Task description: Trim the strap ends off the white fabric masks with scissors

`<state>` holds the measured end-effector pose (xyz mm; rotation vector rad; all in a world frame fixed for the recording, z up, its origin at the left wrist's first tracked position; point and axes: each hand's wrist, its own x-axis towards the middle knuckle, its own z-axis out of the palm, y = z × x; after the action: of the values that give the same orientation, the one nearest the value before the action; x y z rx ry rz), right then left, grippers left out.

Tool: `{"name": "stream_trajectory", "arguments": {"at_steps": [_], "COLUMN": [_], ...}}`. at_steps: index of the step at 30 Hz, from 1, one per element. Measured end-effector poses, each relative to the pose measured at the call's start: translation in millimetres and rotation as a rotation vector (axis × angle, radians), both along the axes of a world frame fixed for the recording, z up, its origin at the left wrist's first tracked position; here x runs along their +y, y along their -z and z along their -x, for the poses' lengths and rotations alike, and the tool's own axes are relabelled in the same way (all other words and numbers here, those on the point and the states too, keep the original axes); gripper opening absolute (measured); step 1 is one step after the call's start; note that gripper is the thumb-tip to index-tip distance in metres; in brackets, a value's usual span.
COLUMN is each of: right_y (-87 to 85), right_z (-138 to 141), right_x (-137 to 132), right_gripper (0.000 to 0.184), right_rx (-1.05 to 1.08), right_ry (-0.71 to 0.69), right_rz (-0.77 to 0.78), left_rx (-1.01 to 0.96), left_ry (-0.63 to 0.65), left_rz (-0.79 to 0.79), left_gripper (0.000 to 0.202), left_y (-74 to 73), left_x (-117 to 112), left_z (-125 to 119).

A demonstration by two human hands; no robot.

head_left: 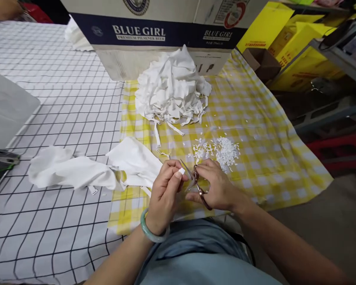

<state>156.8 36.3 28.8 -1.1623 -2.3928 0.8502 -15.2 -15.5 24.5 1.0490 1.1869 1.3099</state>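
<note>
My left hand (167, 190) pinches the end of a white fabric strap (182, 171), its tip poking up between thumb and fingers. White cloth pieces (136, 160) trail leftward from beside that hand. In my right hand (215, 186) is a pair of small scissors (195, 180) with brown handles, blades spread apart and pointing at the strap tip. Just beyond the scissors lies a heap of tiny white clippings (226, 152). Farther back sits a pile of white garments (172, 89) with straps hanging from its front edge.
A Blue Girl beer carton (172, 33) stands behind the pile. Yellow checked cloth (264, 158) covers the right of the table, black-and-white grid cloth (59, 221) the left. Yellow bags (265, 25) and a metal shelf (341, 63) are at right. A grey panel (8, 107) stands at left.
</note>
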Motion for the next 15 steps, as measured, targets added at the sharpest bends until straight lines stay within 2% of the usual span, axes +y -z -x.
{"name": "stream_trajectory", "arguments": {"at_steps": [7,15], "right_y": [7.0,7.8], "right_z": [-10,-10], "right_x": [-4,-1], "right_gripper": [0.046,0.05], "right_rx": [-0.042,0.029], "right_ry": [-0.001,0.025], "right_rz": [0.022,-0.013], "left_rx": [0.046,0.159], "left_ry": [0.048,0.079], "left_rz": [0.023,-0.078], "left_gripper": [0.028,0.029], "left_y": [4.4,5.8], "left_x": [0,4], "left_z": [-12,-15]}}
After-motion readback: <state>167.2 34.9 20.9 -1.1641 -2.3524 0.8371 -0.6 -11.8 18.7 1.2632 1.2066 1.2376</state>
